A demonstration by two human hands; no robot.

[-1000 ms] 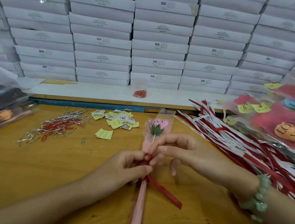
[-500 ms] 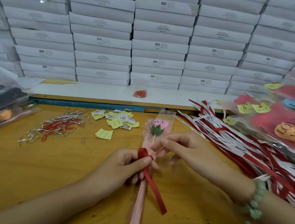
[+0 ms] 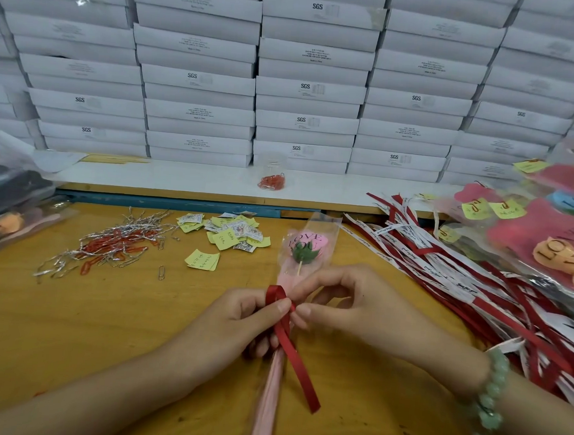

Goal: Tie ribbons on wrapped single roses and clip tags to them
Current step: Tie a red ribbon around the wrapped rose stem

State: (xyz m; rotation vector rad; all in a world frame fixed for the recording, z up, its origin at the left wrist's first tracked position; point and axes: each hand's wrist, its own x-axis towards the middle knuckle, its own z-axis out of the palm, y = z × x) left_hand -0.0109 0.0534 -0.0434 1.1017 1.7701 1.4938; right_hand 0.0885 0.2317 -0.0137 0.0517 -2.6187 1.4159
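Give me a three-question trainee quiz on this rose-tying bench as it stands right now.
1. True or false: a yellow paper tag is already clipped to the cellophane-wrapped pink rose.
2. The small clear bag of red paper clips lies on: A the wooden table, B the white shelf, C the white cardboard boxes.
3. Fill in: the left hand pinches the loop of the red satin ____.
Key: 1 false; 2 B; 3 ribbon.

ribbon [image 3: 293,357]: loop now raised | right hand [image 3: 364,312]: fingertips moved in beside left hand [image 3: 236,323], perhaps pinching
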